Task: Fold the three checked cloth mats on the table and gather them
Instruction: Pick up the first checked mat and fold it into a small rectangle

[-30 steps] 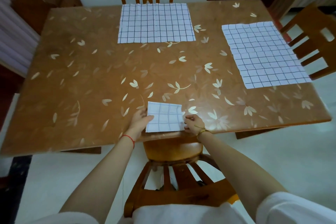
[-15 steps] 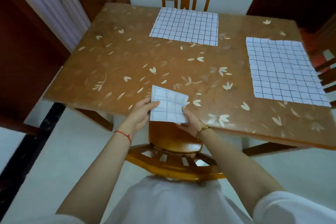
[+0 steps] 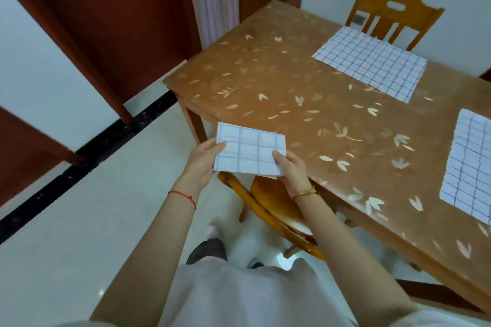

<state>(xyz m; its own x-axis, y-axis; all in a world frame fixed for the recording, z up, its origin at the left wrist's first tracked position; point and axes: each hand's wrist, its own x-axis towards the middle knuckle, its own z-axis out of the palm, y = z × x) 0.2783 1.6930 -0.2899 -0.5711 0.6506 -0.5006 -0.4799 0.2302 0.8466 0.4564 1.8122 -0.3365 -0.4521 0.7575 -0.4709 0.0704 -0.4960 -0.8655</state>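
Note:
A small folded checked mat (image 3: 249,152) is held in the air off the table's near left corner. My left hand (image 3: 203,160) grips its left edge with the thumb on top. My right hand (image 3: 291,167) pinches its lower right corner. A second checked mat (image 3: 370,62) lies flat and unfolded on the far side of the table (image 3: 279,93), in front of the far chair. A third unfolded mat (image 3: 470,167) lies at the right, cut off by the frame edge.
A wooden chair (image 3: 273,207) is tucked under the table's near edge just below my hands. Another chair (image 3: 393,21) stands at the far side. A dark red door frame (image 3: 87,34) and a curtain are at the left, over pale floor tiles.
The folded mat has been lifted off the table's near edge and carried left past the corner, held in both hands. My view has swung left; the two flat mats have not moved.

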